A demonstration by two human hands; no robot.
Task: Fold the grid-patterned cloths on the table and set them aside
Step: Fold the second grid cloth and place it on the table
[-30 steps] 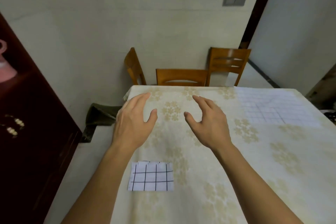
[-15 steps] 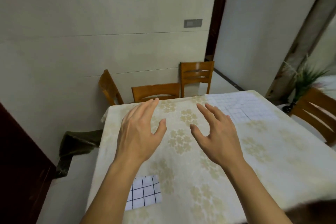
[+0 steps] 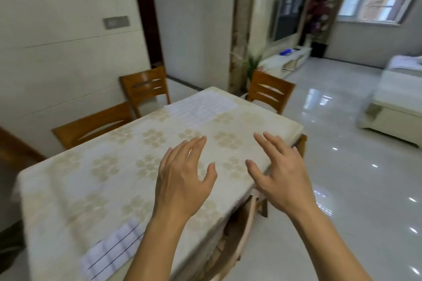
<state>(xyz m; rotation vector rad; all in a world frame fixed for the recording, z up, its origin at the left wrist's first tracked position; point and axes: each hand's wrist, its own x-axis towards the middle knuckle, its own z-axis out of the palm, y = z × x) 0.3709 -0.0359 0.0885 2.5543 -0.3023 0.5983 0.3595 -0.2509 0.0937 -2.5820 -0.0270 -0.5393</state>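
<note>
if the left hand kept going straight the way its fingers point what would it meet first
Probably the pale floral tablecloth, then the large spread grid-patterned cloth at the far corner. The left hand hovers open and nothing else lies between, though its height is unclear.

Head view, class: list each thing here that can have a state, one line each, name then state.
left hand: open, holding nothing
right hand: open, holding nothing
small grid cloth: folded, flat at the near table edge
large grid cloth: spread flat, unfolded, at the far corner
</note>
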